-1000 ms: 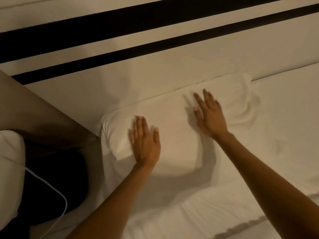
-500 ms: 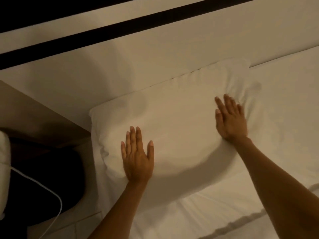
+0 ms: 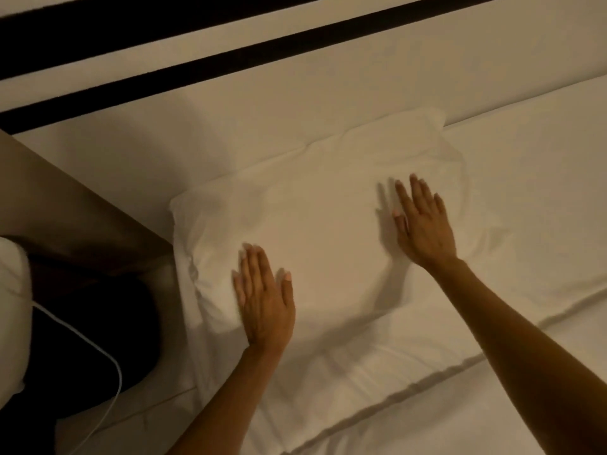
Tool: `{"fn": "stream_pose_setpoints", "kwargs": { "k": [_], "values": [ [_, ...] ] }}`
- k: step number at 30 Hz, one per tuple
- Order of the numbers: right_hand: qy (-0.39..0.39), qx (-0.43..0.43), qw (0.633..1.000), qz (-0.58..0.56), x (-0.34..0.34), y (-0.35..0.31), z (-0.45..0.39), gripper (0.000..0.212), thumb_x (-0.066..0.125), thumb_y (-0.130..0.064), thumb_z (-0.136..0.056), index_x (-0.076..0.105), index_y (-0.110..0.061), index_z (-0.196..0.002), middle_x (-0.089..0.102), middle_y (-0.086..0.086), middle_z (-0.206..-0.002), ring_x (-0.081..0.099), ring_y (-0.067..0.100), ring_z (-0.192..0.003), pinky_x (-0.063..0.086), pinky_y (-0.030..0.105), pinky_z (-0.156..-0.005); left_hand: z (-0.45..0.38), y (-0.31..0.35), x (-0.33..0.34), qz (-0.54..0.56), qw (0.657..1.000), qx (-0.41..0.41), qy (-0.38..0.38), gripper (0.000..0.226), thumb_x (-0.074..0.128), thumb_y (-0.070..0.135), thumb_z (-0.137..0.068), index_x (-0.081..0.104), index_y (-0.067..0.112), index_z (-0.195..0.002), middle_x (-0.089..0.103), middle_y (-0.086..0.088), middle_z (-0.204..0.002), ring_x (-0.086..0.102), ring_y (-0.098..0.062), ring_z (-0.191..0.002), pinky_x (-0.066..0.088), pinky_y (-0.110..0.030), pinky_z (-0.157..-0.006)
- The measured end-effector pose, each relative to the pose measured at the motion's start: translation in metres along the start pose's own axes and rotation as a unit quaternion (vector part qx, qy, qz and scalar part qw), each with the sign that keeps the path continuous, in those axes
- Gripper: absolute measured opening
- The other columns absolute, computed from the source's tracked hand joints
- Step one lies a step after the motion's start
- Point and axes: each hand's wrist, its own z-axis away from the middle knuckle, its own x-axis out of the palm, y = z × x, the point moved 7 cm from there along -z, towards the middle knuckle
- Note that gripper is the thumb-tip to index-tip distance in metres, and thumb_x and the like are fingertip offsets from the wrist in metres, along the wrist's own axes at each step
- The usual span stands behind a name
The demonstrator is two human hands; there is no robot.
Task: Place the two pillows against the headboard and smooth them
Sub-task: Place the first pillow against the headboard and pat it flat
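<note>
A white pillow (image 3: pixel 315 224) lies flat at the head of the bed, its far edge against the cream padded headboard (image 3: pixel 295 106). My left hand (image 3: pixel 264 297) rests flat on the pillow's near left part, fingers together and pointing toward the headboard. My right hand (image 3: pixel 422 224) lies flat on the pillow's right part, fingers slightly spread. Both palms press on the fabric and hold nothing. The pillow's right end is creased. Only one pillow can be told apart from the bedding.
White bedding (image 3: pixel 377 372) with a folded edge covers the mattress below and right of the pillow. A brown bedside surface (image 3: pixel 65 208) stands at left, with a dark gap, a white cable (image 3: pixel 108 356) and a white object (image 3: pixel 11 310) beside it. Dark stripes (image 3: pixel 230 64) cross the headboard.
Both hands have slid over the pillow: the left drifted toward the near left corner, the right went out to the right and then came back a little toward the middle.
</note>
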Motion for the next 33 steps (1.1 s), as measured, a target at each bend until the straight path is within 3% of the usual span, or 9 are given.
{"fn": "stream_pose_setpoints", "kwargs": {
  "k": [3, 6, 10, 13, 18, 23, 28, 30, 33],
  "values": [
    [-0.022, -0.061, 0.997, -0.033, 0.023, -0.045, 0.020, 0.055, 0.014, -0.041, -0.102, 0.011, -0.026, -0.154, 0.013, 0.008, -0.162, 0.013, 0.026, -0.150, 0.013, 0.043, -0.119, 0.007, 0.040, 0.021, 0.001, 0.997, 0.059, -0.048, 0.069, 0.012, 0.044, -0.099, 0.030, -0.001, -0.148, 0.028, -0.017, -0.156, 0.027, -0.032, -0.145, 0.023, -0.047, -0.118],
    [-0.044, -0.061, 0.996, -0.054, 0.054, -0.058, 0.029, 0.054, 0.009, -0.044, -0.102, 0.005, -0.033, -0.154, 0.003, 0.000, -0.164, 0.000, 0.018, -0.151, 0.003, 0.038, -0.121, 0.001, 0.050, 0.045, -0.034, 0.993, 0.086, -0.077, 0.068, 0.009, 0.045, -0.097, 0.020, 0.005, -0.151, 0.017, -0.011, -0.160, 0.019, -0.028, -0.148, 0.012, -0.043, -0.120],
    [-0.051, -0.005, 0.997, -0.055, 0.079, -0.026, 0.024, 0.051, 0.011, -0.045, -0.102, 0.000, -0.041, -0.152, -0.003, -0.006, -0.163, -0.003, 0.014, -0.150, -0.001, 0.037, -0.121, -0.010, 0.037, 0.058, -0.063, 0.990, 0.111, -0.066, 0.069, 0.013, 0.049, -0.096, 0.021, 0.010, -0.152, 0.016, -0.007, -0.160, 0.017, -0.024, -0.148, 0.011, -0.039, -0.119],
    [-0.045, 0.038, 0.997, -0.047, 0.077, 0.007, 0.013, 0.052, 0.013, -0.044, -0.101, 0.007, -0.039, -0.153, 0.004, -0.004, -0.164, 0.004, 0.016, -0.151, 0.003, 0.038, -0.121, -0.007, 0.015, 0.055, -0.043, 0.994, 0.097, -0.036, 0.069, 0.023, 0.048, -0.096, 0.025, 0.006, -0.151, 0.019, -0.008, -0.159, 0.020, -0.024, -0.147, 0.014, -0.038, -0.120],
    [-0.047, 0.091, 0.994, -0.023, 0.062, 0.063, 0.007, 0.053, 0.020, -0.040, -0.103, 0.009, -0.034, -0.154, 0.005, -0.003, -0.164, 0.005, 0.018, -0.151, 0.003, 0.041, -0.121, 0.000, -0.015, 0.046, -0.054, 0.996, 0.064, -0.039, 0.071, 0.021, 0.051, -0.095, 0.024, 0.007, -0.151, 0.020, -0.008, -0.159, 0.016, -0.023, -0.147, 0.013, -0.038, -0.120],
    [-0.090, 0.175, 0.980, -0.001, 0.034, 0.107, 0.009, 0.063, 0.011, -0.048, -0.100, 0.000, -0.020, -0.156, -0.002, 0.005, -0.164, 0.000, 0.023, -0.151, 0.005, 0.047, -0.121, 0.007, -0.038, 0.027, -0.085, 0.993, -0.016, -0.078, 0.084, -0.005, 0.060, -0.091, 0.019, 0.007, -0.152, 0.016, -0.010, -0.160, 0.015, -0.025, -0.149, 0.011, -0.042, -0.119],
    [-0.093, 0.185, 0.978, 0.013, -0.022, 0.088, 0.012, 0.062, 0.018, -0.040, -0.102, 0.005, -0.010, -0.155, 0.003, 0.011, -0.164, 0.002, 0.026, -0.151, 0.007, 0.047, -0.121, 0.010, -0.044, 0.000, -0.143, 0.978, -0.069, -0.139, 0.110, -0.041, 0.058, -0.070, 0.005, 0.002, -0.153, 0.003, -0.016, -0.162, 0.003, -0.029, -0.151, 0.002, -0.045, -0.122],
    [-0.091, 0.183, 0.979, 0.005, -0.048, 0.072, 0.015, 0.063, 0.016, -0.044, -0.102, 0.006, -0.011, -0.155, 0.003, 0.011, -0.164, 0.002, 0.025, -0.151, 0.007, 0.046, -0.121, 0.007, -0.034, -0.019, -0.139, 0.977, -0.064, -0.147, 0.097, -0.031, 0.056, -0.081, 0.005, 0.002, -0.153, 0.003, -0.016, -0.162, 0.001, -0.027, -0.151, -0.001, -0.045, -0.122],
    [-0.085, 0.178, 0.980, -0.007, -0.084, 0.047, 0.019, 0.064, 0.014, -0.046, -0.102, 0.007, -0.012, -0.155, 0.004, 0.010, -0.164, 0.002, 0.025, -0.151, 0.007, 0.046, -0.121, -0.007, -0.008, -0.050, -0.125, 0.979, -0.029, -0.160, 0.073, 0.013, 0.053, -0.099, 0.005, 0.004, -0.153, 0.004, -0.013, -0.163, 0.001, -0.024, -0.151, 0.000, -0.044, -0.122]
  ]
}}
